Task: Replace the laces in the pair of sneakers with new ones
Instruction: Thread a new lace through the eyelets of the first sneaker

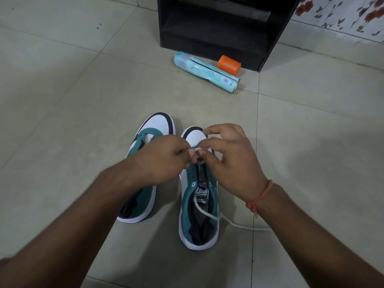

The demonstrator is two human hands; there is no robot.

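On tiled floor (62, 121), near black cabinet (218, 34), teal sneakers (141, 196) sit side by side. Both hands work over right sneaker (193, 221): left hand (164, 161) & right hand (232, 161) each pinching white lace (209, 216) at lower eyelets.

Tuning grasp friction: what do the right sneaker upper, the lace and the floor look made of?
Right sneaker: teal upper looks like matte suede or canvas, no shine; toe white, smoother, maybe leather.
Lace: white woven cord, limp and curving.
Floor: pale glazed tile, grout lines, soft sheen.

The tiled floor (72, 96) carries two sneakers (199, 204), a spray can (205, 72) and a black shelf unit (218, 32).
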